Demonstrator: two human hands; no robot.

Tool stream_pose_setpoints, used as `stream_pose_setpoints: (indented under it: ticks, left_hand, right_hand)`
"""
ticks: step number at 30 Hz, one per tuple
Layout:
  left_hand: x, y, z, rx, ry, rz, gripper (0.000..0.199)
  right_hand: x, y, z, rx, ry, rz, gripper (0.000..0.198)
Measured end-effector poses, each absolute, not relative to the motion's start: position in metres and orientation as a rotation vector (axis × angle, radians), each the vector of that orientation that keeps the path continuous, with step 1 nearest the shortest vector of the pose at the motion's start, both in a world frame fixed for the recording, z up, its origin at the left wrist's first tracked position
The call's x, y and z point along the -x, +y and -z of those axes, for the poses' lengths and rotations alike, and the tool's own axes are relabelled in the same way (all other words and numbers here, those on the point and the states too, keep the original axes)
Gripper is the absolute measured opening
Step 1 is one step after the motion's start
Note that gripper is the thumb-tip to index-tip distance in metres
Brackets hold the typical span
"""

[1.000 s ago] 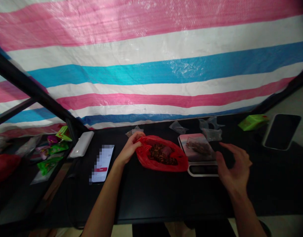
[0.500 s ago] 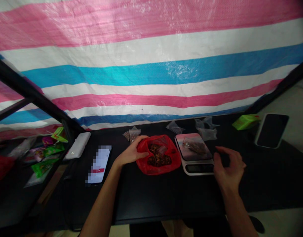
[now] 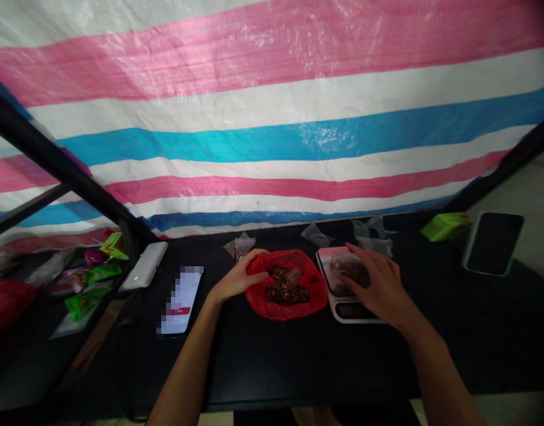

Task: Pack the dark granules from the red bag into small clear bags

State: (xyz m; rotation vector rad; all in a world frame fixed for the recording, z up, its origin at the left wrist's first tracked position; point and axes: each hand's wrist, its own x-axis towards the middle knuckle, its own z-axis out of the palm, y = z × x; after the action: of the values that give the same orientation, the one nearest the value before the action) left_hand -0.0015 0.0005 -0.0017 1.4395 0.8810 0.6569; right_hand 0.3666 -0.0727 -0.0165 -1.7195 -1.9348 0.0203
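Observation:
My left hand (image 3: 242,277) grips the left rim of a red plastic bag (image 3: 258,306), its thumb inside the opening and its fingers outside. Brown, striped seed-like pieces (image 3: 287,291) fill the bag's middle, along with a bit of clear plastic. To the right of the bag lies a kitchen scale (image 3: 340,312) with a small clear bag (image 3: 343,264) of dark contents on its plate. Over that plate reaches my right hand (image 3: 380,284), thumb and fingers spread around the small bag. Whether the fingertips touch it, I cannot tell. The hand covers part of the scale's display.
Behind the red bag lie small filled bags (image 3: 241,244); empty-looking clear bags (image 3: 373,234) lie behind the scale. A lit phone (image 3: 183,302) and a white power bank (image 3: 145,265) are left. At right are a green box (image 3: 444,226) and an upright phone (image 3: 493,244).
My right hand has moved left and forward from the scale's right edge to above its plate. My left hand keeps its hold on the red bag. The view has shifted slightly.

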Motion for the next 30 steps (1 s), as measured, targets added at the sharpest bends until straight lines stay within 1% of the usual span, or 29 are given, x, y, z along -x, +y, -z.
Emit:
stream_pose_setpoints:
  ticks: [4, 8, 10, 13, 16, 17, 20, 22, 26, 28, 30]
  left_hand:
    - [0.0, 0.003, 0.004, -1.482, 0.892, -0.752, 0.053]
    - [-0.007, 0.004, 0.011, -1.593, 0.957, -1.017, 0.036]
    - [-0.013, 0.004, 0.015, -1.761, 1.027, -1.118, 0.029]
    - [-0.022, 0.0, 0.018, -2.014, 1.082, -1.169, 0.023]
    - [-0.031, -0.006, 0.021, -2.155, 1.152, -1.184, 0.027]
    - [-0.034, -0.009, 0.023, -2.177, 1.173, -1.187, 0.031]
    - [-0.038, -0.013, 0.028, -2.148, 1.198, -1.21, 0.039]
    - [-0.039, -0.013, 0.03, -2.104, 1.201, -1.22, 0.038]
    - [-0.037, -0.011, 0.025, -2.053, 1.182, -1.21, 0.02]
    - [-0.036, -0.011, 0.021, -2.057, 1.168, -1.211, 0.018]
    - [-0.036, -0.013, 0.017, -2.116, 1.159, -1.192, 0.017]
  right_hand:
    - [-0.369, -0.048, 0.007, 1.616, -2.035, -0.21, 0.058]
    - [-0.358, -0.031, -0.007, 1.479, -1.946, -0.424, 0.052]
    - [-0.344, -0.023, -0.018, 1.395, -1.887, -0.432, 0.049]
    - [-0.31, -0.012, -0.035, 1.265, -1.785, -0.347, 0.045]
    - [-0.269, -0.004, -0.041, 1.112, -1.76, -0.363, 0.032]
    - [-0.256, -0.002, -0.04, 1.07, -1.771, -0.4, 0.024]
    - [-0.227, -0.004, -0.026, 1.043, -1.759, -0.492, 0.013]
    - [-0.22, -0.01, -0.016, 1.059, -1.784, -0.551, 0.015]
    - [-0.226, -0.019, -0.008, 1.049, -1.844, -0.635, 0.033]
    - [-0.231, -0.019, -0.007, 1.054, -1.853, -0.688, 0.032]
    - [-0.234, -0.017, -0.007, 1.066, -1.836, -0.731, 0.026]
